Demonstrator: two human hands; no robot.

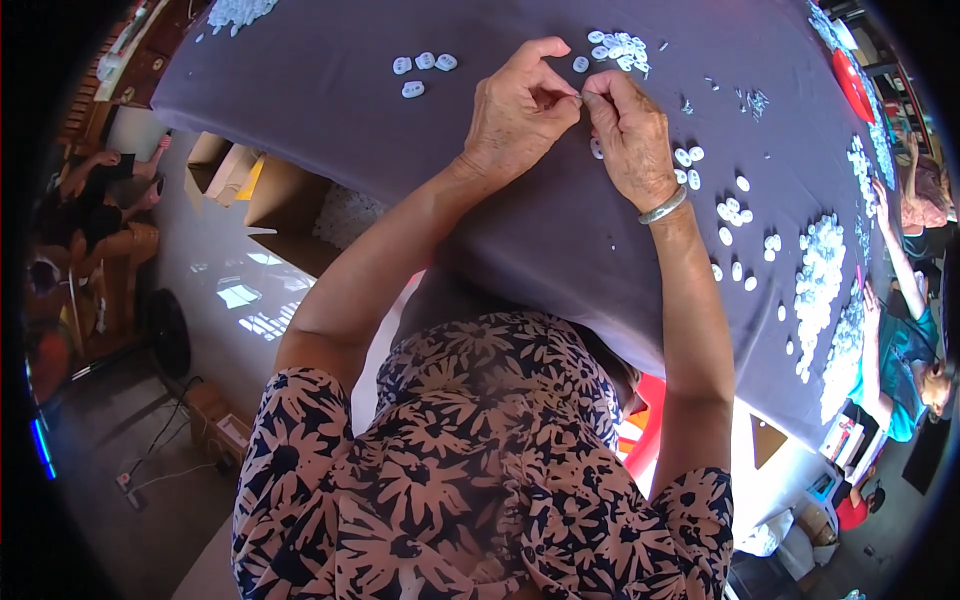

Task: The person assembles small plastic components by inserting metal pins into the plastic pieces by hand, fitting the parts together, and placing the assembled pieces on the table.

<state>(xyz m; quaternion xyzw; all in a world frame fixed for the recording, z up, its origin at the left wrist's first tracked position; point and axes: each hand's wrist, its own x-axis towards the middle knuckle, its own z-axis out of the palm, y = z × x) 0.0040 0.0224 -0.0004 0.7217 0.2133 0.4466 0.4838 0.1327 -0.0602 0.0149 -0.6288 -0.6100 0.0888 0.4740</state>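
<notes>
Above the far part of a dark purple-grey cloth-covered table (560, 215), a tiny item (580, 97) is held at the meeting fingertips of two bare hands; it is mostly hidden, and its shape cannot be told. Thumb and forefinger of the left hand (512, 112) are pinched together on it from one side, and those of the right hand (632, 135) are closed on it from the other, with the two hands nearly touching. A silver-coloured bracelet (663, 206) is worn on the right wrist. Just beyond the right hand, a cluster of small white oval plastic pieces (622, 50) is gathered, and to the left of the left hand a group of four similar white pieces (425, 62) is laid out. To the right, thin metal bits (757, 102) are scattered on the cloth. Farther right, a long heap of white pieces (820, 265) is spread near a co-worker in a teal top (905, 375). Below the table's left edge, an open brown cardboard box (283, 200) is seen.
</notes>
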